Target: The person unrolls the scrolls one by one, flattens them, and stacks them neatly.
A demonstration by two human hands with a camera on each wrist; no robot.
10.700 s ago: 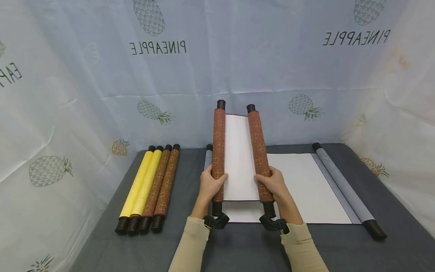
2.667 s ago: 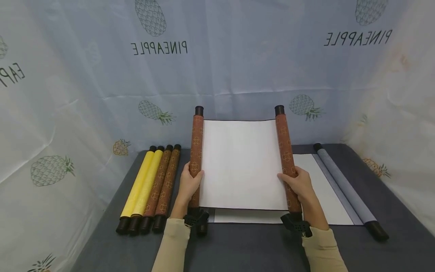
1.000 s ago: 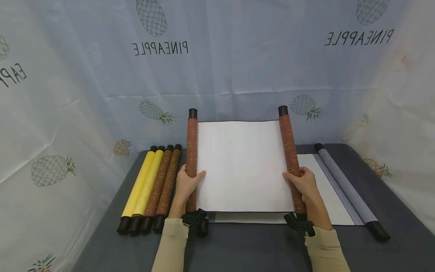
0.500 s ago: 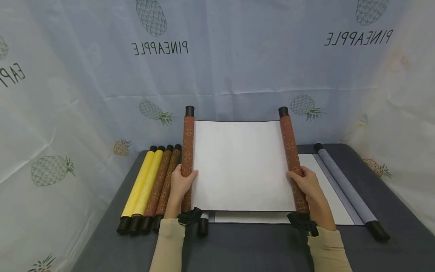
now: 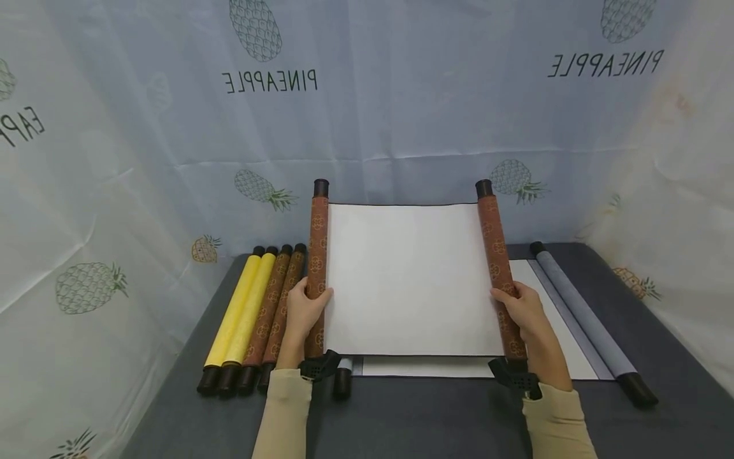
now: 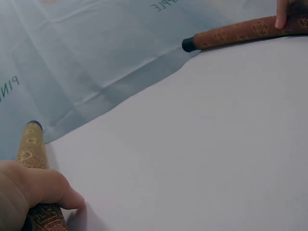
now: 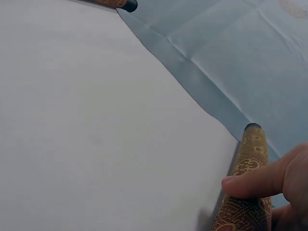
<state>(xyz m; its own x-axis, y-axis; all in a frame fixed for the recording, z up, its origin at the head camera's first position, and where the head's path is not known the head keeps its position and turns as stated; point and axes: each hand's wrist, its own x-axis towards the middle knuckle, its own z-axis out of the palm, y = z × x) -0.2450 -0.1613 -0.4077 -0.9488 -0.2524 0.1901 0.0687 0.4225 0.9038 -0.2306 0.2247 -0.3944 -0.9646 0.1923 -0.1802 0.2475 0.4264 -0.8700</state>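
Between my hands a brown patterned scroll with dark end knobs is held up, its blank white paper [image 5: 410,280] stretched between two rolls. My left hand [image 5: 304,312] grips the left roll [image 5: 318,248], thumb over the paper's edge. On the other side my right hand [image 5: 527,312] holds the right roll [image 5: 496,242], its thumb across the front. Both wrist views show a thumb lying over the brocade roll, while most of the other fingers are hidden behind it. The raised scroll covers much of a grey scroll lying unrolled on the table.
The grey scroll's right roller [image 5: 585,312] lies at the table's right, with its left knob [image 5: 342,382] near my left wrist. To the left lie two yellow scrolls [image 5: 252,306] and two brown scrolls [image 5: 281,312] side by side. A pineapple-print curtain [image 5: 390,115] surrounds the dark table [image 5: 424,421].
My hands have moved steadily apart, the left one leftward and the right one rightward. The brown scroll has opened from a narrow strip to a wide sheet; lately only the right roll shifts slightly outward.
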